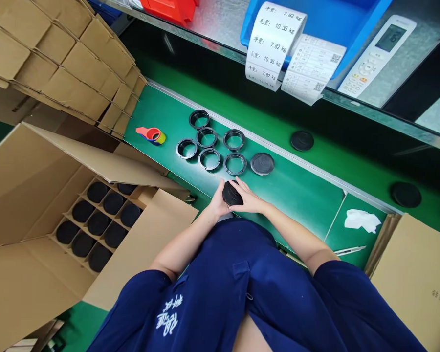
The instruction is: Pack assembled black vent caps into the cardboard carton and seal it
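Note:
A round black part [231, 193] is held between both hands near the front edge of the green table, close to my body. My left hand [219, 199] grips it from the left side, fingers around its rim. From the right, my right hand [248, 196] holds the same part, with fingers over its top. Just beyond the hands, several black rings stand on the green table, the nearest being a ring [235, 164]. A dark ribbed disc [262, 164] lies to the right of the rings.
At left, an open carton [139, 244] holds several black round parts in cardboard cells. Red and yellow tape rolls [154, 135] lie at the table's left. A knife [351, 251] and white tissue [362, 221] are at right. A metal shelf [220, 41] crosses above.

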Demonstrator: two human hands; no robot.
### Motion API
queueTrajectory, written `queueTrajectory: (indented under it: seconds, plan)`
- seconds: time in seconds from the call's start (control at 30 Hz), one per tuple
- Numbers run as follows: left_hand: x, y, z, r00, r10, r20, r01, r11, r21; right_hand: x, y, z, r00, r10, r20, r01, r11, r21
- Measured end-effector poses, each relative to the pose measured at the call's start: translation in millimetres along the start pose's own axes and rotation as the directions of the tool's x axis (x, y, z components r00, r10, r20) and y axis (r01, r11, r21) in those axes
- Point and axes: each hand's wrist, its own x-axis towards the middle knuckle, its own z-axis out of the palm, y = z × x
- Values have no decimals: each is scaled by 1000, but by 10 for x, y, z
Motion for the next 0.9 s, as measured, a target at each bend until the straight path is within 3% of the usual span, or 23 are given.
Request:
queueTrajectory:
  seconds: [0.07, 0.27, 0.47, 0.6, 0.73, 0.8, 0.83, 0.87, 0.9]
  plan:
    - [52, 64, -50, 1000, 22, 0, -22, 1000, 2, 210, 73, -42, 1000, 23, 5, -23, 1000, 10]
    - [75, 336, -228, 970, 125, -210, -123, 992, 21, 1019, 408, -194, 931, 185, -315, -269, 930, -251]
    - [-24, 387, -604, 943, 93, -320, -106, 994, -23, 1331, 503, -217, 952, 146, -270, -249, 882, -401]
    - [5, 382, -807, 864, 154, -480, -50, 974, 221, 1419, 392, -113, 938, 62, -341, -212, 883, -420]
    - [234, 480, -751, 802, 306, -513, -45, 887, 459, 1510, 401, 16, 969, 126, -215, -207, 888, -410]
    - [421, 572, -615, 786, 460, -413, -123, 771, 624, 1507, 520, -131, 968, 118, -223, -199, 900, -388]
    - [524, 618, -533, 770, 567, -291, -183, 634, 751, 1476, 620, -294, 948, 136, -288, -238, 904, -355]
    - [631, 660, -447, 741, 661, -120, -243, 430, 869, 1421, 750, -515, 888, 200, -414, -334, 899, -283]
    - [738, 693, -364, 702, 709, 75, -282, 179, 943, 1341, 907, -782, 763, 305, -570, -469, 868, -163]
